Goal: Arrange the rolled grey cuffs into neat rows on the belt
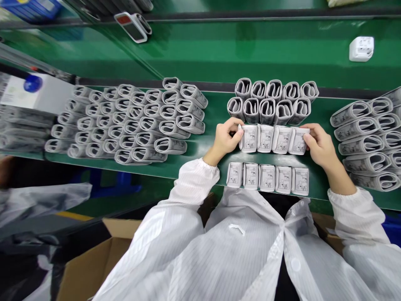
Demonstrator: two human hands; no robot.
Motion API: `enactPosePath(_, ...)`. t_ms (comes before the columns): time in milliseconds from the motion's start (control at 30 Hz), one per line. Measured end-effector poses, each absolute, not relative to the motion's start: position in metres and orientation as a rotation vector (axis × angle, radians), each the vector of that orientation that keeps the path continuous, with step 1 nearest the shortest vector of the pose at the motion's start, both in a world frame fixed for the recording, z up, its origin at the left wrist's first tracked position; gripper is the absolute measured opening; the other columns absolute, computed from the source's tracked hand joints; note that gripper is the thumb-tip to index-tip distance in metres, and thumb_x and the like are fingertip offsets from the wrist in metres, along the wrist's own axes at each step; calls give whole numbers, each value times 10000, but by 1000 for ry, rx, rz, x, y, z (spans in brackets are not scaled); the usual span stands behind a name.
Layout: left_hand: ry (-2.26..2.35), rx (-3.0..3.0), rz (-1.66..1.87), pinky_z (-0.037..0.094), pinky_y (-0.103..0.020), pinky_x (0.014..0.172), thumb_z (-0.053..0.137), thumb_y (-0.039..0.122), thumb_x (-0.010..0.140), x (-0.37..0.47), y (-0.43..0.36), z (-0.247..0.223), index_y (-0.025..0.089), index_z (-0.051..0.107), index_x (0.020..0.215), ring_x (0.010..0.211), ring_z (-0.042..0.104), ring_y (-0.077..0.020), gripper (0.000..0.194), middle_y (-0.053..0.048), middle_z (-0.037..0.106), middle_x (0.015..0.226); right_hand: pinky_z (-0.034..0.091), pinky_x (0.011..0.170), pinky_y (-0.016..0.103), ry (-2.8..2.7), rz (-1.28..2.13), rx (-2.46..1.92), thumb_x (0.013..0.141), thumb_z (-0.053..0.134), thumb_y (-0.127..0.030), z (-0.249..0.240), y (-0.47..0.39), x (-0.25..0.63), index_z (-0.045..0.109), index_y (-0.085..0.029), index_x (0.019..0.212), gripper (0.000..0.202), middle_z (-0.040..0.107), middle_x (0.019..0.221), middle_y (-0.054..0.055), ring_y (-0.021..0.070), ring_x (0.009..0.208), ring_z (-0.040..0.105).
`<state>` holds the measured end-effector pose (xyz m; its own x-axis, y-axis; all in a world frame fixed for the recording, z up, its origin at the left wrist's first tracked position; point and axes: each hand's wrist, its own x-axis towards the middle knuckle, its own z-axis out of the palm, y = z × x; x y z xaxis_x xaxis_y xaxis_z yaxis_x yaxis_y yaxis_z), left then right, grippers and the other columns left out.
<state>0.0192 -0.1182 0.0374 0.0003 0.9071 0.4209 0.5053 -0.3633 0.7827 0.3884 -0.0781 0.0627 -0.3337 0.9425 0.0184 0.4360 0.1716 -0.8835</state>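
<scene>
Several folded grey cuffs [265,139] with printed line drawings, which look like blood pressure cuffs, stand side by side in a row between my hands. My left hand [227,137] pinches the left end of this row, thumb in front and fingers behind. At the right end, my right hand [320,144] presses its thumb and fingers against the last cuff. Just beyond stand two rows of rolled cuffs [267,110], their coiled ends facing up. Nearer my body lies another row of folded cuffs [267,177], printed sides showing.
Many rolled cuffs [134,113] cover the green bench [216,98] to the left. More stacked cuffs [360,139] are at the right. A white box [52,92] sits far left, a white adapter [361,48] behind. An open carton [90,259] is below; another person's sleeve [46,200] shows at left.
</scene>
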Motion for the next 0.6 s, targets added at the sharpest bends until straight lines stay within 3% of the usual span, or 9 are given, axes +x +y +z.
enactPosePath(300, 1429, 1892, 1345, 349, -299, 519, 597, 738, 1037, 20, -117, 39, 237, 707, 979, 449, 429, -127, 517, 65, 528, 534, 609, 689, 413, -1845, 1079, -1301, 1033, 674, -710, 65, -79, 386, 702, -268, 1226, 483, 741, 861, 51, 280, 771, 737)
enactPosePath(600, 1464, 1873, 1293, 325, -312, 518, 544, 827, 1019, 20, -117, 41, 245, 701, 968, 448, 417, -137, 605, 66, 500, 521, 572, 652, 393, -1845, 1075, -1277, 1036, 645, -776, 65, -79, 387, 694, -261, 1230, 553, 723, 845, 44, 261, 731, 707)
